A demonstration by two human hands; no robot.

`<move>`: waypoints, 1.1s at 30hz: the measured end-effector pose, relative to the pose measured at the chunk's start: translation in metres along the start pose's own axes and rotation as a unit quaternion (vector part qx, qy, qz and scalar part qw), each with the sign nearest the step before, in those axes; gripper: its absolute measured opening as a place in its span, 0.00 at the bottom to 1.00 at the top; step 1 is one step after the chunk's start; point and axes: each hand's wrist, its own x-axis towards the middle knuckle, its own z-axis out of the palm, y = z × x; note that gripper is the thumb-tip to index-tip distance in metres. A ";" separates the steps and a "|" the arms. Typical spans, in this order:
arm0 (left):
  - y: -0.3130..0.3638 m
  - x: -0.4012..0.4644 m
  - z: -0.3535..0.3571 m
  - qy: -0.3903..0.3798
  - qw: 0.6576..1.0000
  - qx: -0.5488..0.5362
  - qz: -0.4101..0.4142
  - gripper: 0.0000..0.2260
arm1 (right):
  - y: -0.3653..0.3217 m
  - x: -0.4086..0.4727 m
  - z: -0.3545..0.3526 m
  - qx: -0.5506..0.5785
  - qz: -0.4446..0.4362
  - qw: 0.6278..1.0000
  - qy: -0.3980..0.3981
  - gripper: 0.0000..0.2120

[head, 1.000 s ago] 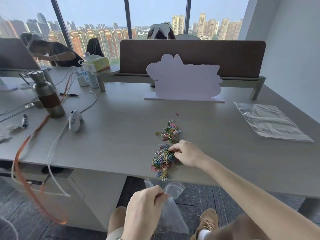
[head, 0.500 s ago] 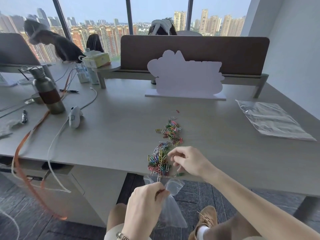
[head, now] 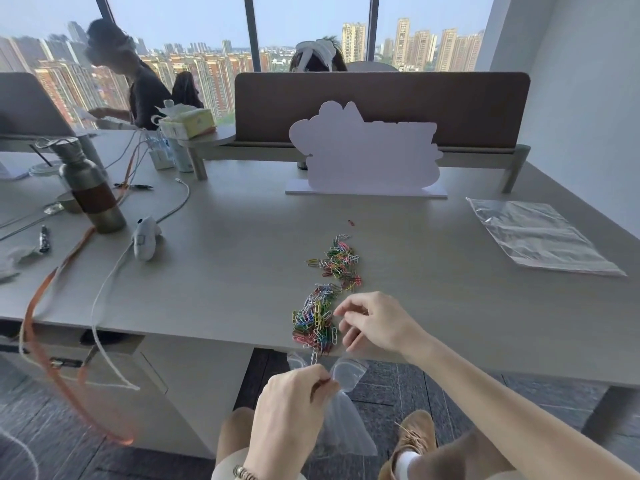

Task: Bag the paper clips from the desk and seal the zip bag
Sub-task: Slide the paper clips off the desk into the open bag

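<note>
Below the desk edge, zip bag (head: 341, 414) hangs mouth-up.

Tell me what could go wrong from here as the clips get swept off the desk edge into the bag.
1. The near pile of paper clips sits at the desk edge; the zip bag mouth below looks narrow, so some may hit the floor.
2. Only the left hand pinches the bag; falling clips might tug it loose.
3. The far pile and a stray red clip could be missed.
</note>
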 end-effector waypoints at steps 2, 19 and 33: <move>0.000 0.000 0.000 -0.004 1.000 -0.002 -0.002 0.06 | 0.004 0.014 -0.007 -0.057 -0.042 0.997 0.034 0.11; -0.009 -0.001 -0.005 -0.008 1.000 -0.003 -0.020 0.07 | -0.003 0.037 0.015 -0.187 -0.152 0.956 -0.165 0.25; -0.007 -0.002 -0.004 -0.008 1.000 -0.008 -0.011 0.07 | 0.003 0.013 0.009 -0.133 -0.157 0.974 -0.095 0.19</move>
